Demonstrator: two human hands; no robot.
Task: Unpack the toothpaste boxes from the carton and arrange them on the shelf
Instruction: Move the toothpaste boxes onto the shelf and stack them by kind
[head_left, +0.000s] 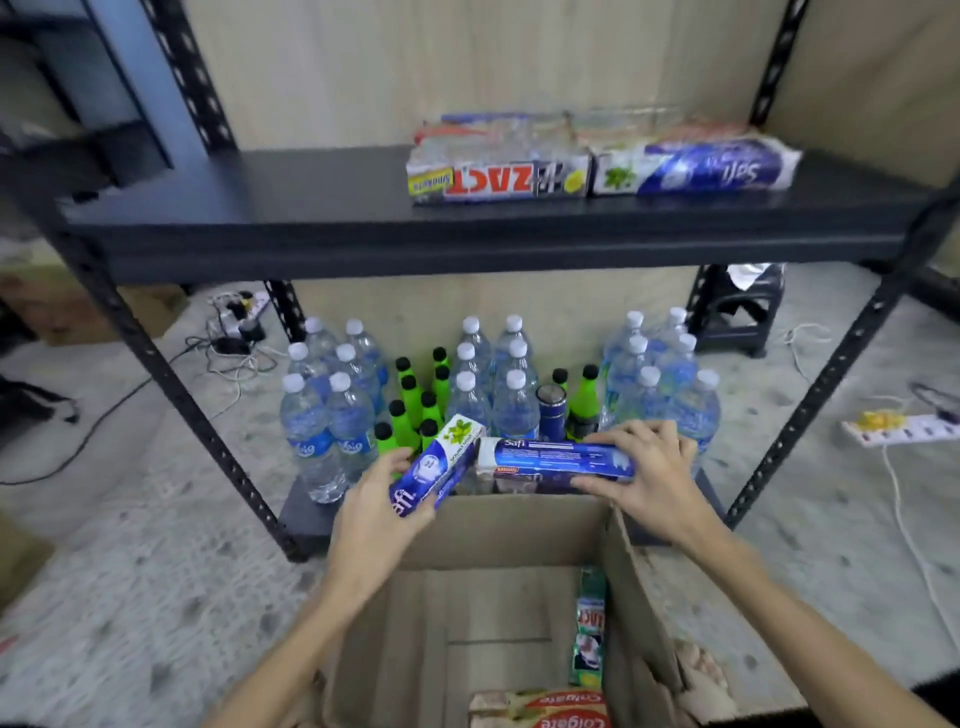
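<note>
My left hand (376, 501) grips one blue-and-white Safi toothpaste box (435, 465), tilted up to the right, above the open cardboard carton (467, 525). My right hand (649, 475) holds a stack of Safi boxes (550, 457) lying level, beside the first one. Inside the carton a green Zact box (589, 623) stands against the right wall, and red Colgate boxes (550, 709) lie at the near end. On the dark shelf (311, 208) above sit a wrapped Zact pack (498, 169) and a wrapped Safi pack (696, 161), side by side at the right.
The lower shelf holds several water bottles (322, 426), green bottles (415, 400) and a dark blue can (551, 408). Black perforated uprights (171, 374) frame the rack. Cables and power strips (904, 428) lie on the concrete floor at both sides; a black stool (737, 312) stands behind.
</note>
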